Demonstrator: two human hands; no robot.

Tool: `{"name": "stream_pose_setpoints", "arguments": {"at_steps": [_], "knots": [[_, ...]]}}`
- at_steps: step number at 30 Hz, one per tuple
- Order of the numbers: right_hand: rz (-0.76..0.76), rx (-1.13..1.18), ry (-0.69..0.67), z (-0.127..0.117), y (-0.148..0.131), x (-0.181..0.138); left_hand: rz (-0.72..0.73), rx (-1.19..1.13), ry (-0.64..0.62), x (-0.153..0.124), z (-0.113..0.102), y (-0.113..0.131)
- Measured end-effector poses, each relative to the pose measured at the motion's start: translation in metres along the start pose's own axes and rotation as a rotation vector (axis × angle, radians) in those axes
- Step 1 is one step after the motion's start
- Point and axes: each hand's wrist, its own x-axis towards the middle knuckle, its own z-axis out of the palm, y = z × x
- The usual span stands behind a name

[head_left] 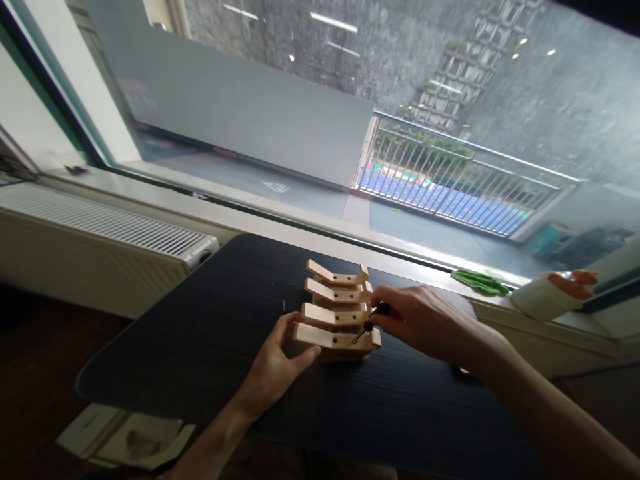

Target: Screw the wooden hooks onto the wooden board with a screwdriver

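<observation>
A light wooden rack of several angled slats with dark screw holes sits on the dark table. My left hand is closed on the left end of its nearest slat, thumb in front and fingers behind. My right hand grips a small black-handled screwdriver. The thin shaft slants down to the left, and its tip is at the right hole of the nearest slat. Whether a screw is seated in that hole is too small to tell. A thin screw-like piece is on the table left of the rack.
The black table has rounded corners and stands against a windowsill. A white radiator is to the left. On the sill at right are a green cloth and a white bottle with an orange top. Boxes lie below the table.
</observation>
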Motion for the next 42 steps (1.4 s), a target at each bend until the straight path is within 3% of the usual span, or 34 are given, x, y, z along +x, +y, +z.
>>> {"name": "stream_pose_setpoints", "arguments": {"at_steps": [7, 12, 18, 28, 42], "knots": [[-0.058, 0.011, -0.135, -0.018, -0.009, 0.005, 0.027, -0.094, -0.014, -0.002, 0.007, 0.003], [-0.063, -0.008, -0.197, -0.018, -0.01, 0.011, 0.077, -0.125, -0.006, -0.001, 0.01, -0.004], [0.013, -0.108, -0.151, -0.009, -0.008, 0.009, 0.1, -0.082, 0.016, -0.002, 0.011, -0.012], [-0.016, -0.025, -0.222, -0.024, -0.009, 0.003, 0.165, -0.018, 0.035, -0.002, 0.011, -0.017], [0.0, -0.134, -0.173, -0.011, -0.009, 0.008, 0.197, -0.044, 0.04, -0.003, 0.012, -0.016]]}}
